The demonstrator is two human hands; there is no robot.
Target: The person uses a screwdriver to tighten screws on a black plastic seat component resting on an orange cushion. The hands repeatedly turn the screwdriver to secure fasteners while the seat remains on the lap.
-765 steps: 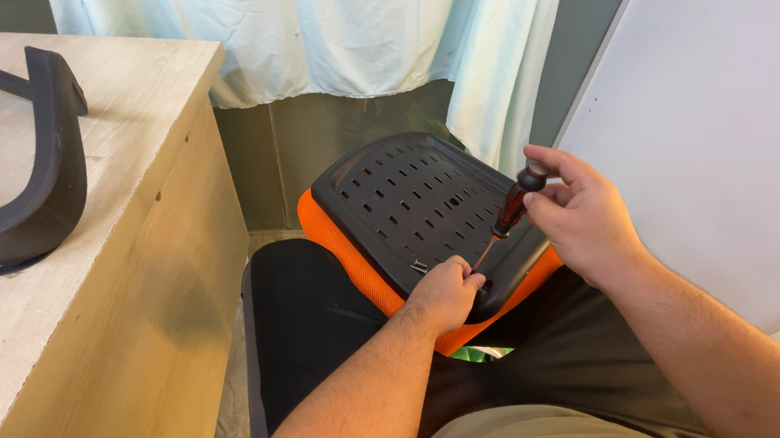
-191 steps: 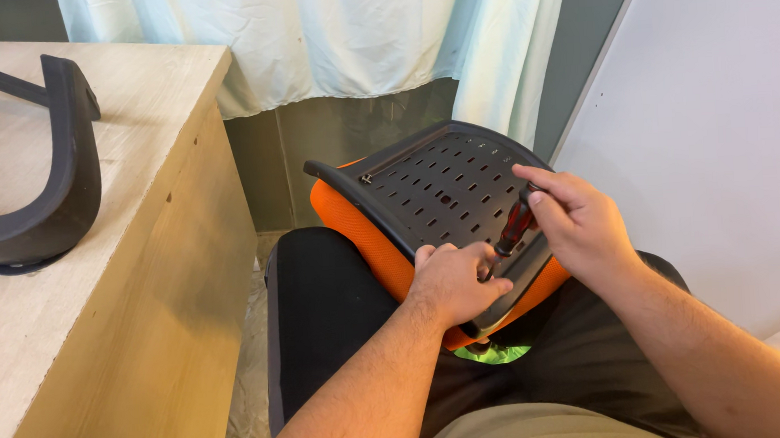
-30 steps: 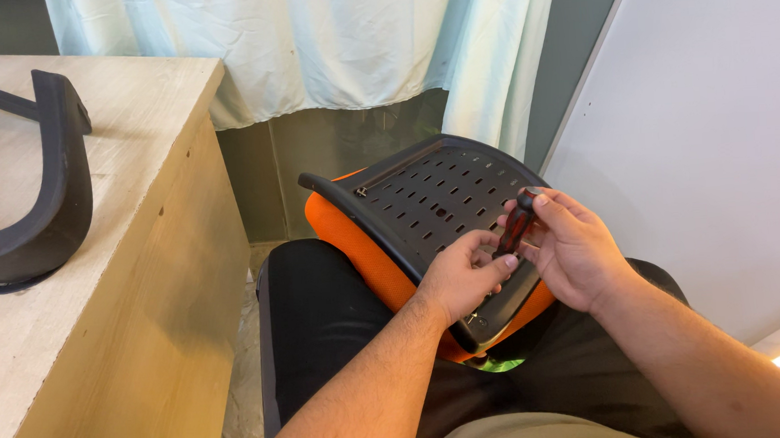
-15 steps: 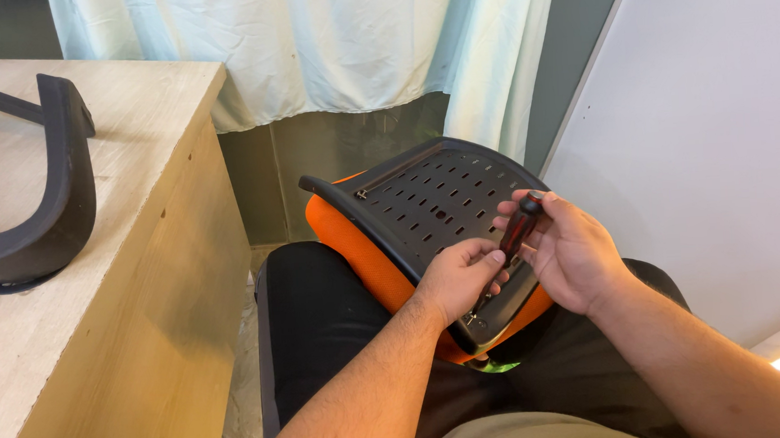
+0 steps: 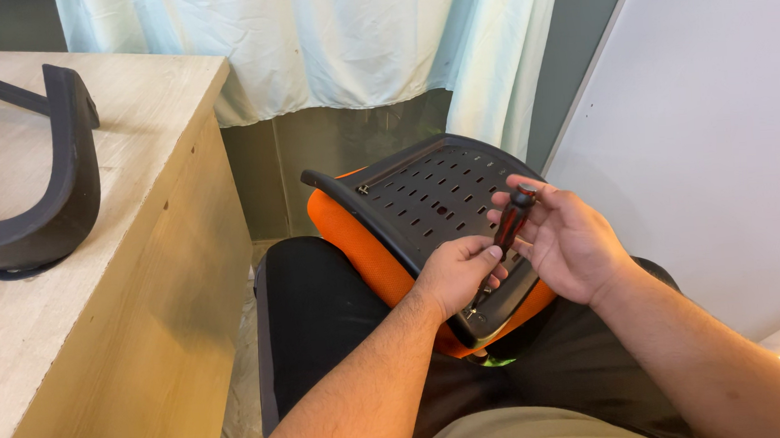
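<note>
Screwdriver point(image 5: 506, 235) tip on perforated black seat base point(image 5: 425, 199), right hand point(image 5: 565, 244) loosely pinching handle, left hand point(image 5: 456, 274) curled around shaft, wooden table point(image 5: 140, 261) left.

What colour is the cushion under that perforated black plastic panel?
Orange cushion, seen in the head view beneath the perforated black panel.

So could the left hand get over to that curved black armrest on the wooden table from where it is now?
Probably yes: the left hand rests on the screwdriver shaft at the seat pan, and nothing stands between it and the armrest on the table.
</note>
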